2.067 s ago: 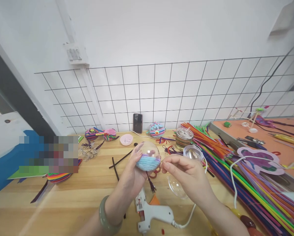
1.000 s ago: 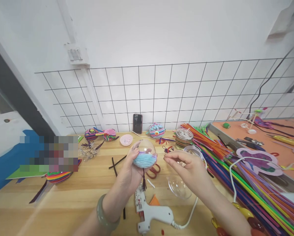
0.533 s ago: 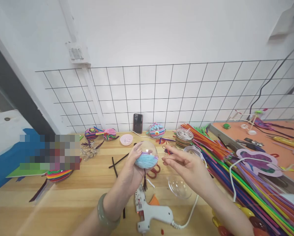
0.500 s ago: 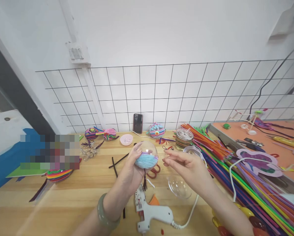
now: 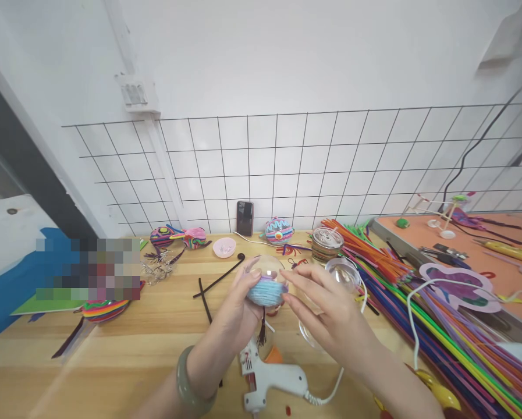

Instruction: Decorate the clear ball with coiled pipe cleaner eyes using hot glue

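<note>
Far left, a pixelated patch is masking whatever sits behind it; a rainbow-striped rounded piece (image 5: 106,312) is showing below, its top hidden. Next right, a clear, thin tangled heap (image 5: 158,267) is lying on the pale wooden worktop (image 5: 147,349), too fine to make out. Two narrow black strips (image 5: 221,274) are lying crossed, one running under the left arm. A shallow pale-pink round dish (image 5: 224,248) is sitting further back, contents unclear.

Left hand (image 5: 232,320), pale-green bangle (image 5: 183,378) on its wrist, is holding a clear ball with light-blue cord wound round its lower half (image 5: 267,293). Ball is sitting mid-view above the worktop, fingers curled round its left side and underside, most of them hidden. Dark tassel (image 5: 263,331) is hanging from the ball. White glue gun (image 5: 282,379) is lying below, its lower end cut off by the bottom edge.

Right hand (image 5: 337,314) is sitting at the ball's right side, thumb and forefinger narrowly parted; can't tell whether they're pinching anything. It's covering most of a clear dome-shaped shell (image 5: 303,334). Bottom right, a glossy yellow shape (image 5: 446,397) is running out of frame, unidentifiable.
</note>
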`<action>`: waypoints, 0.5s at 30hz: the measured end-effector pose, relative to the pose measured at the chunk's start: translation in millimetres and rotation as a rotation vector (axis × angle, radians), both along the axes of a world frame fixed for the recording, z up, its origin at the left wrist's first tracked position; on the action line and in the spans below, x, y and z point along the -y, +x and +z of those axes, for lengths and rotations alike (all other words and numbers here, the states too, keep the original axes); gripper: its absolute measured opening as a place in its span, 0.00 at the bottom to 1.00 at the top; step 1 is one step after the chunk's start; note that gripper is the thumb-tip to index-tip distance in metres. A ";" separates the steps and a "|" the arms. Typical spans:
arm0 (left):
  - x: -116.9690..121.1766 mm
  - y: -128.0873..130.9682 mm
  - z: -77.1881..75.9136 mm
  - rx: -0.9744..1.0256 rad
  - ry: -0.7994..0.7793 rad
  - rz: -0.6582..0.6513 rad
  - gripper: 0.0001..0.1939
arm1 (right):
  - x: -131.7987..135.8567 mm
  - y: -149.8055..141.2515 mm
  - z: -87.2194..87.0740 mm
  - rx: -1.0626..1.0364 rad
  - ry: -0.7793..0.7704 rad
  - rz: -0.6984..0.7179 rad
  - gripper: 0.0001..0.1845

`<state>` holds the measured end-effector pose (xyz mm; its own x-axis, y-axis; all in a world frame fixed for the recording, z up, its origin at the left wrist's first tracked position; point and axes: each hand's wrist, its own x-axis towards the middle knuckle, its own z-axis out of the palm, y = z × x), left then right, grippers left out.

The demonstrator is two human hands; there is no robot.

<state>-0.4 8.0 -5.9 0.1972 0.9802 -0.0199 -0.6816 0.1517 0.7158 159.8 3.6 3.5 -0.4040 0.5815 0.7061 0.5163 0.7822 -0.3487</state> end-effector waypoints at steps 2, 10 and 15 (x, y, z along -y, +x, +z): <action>0.9 1.4 -2.1 -0.021 0.009 0.001 0.22 | 2.4 -3.4 -2.3 0.005 0.035 0.012 0.17; 3.4 2.3 -2.8 -0.066 0.034 0.015 0.24 | 2.9 -6.7 -7.5 -0.018 0.047 0.028 0.15; 3.5 2.2 -1.7 -0.055 0.033 0.011 0.25 | 2.6 -7.2 -7.4 -0.026 0.011 0.028 0.14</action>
<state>1.8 4.5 -7.7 0.1857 0.9826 0.0022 -0.6429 0.1198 0.7565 152.6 1.0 -3.9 -0.4013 0.5624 0.7230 0.4847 0.8001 -0.3534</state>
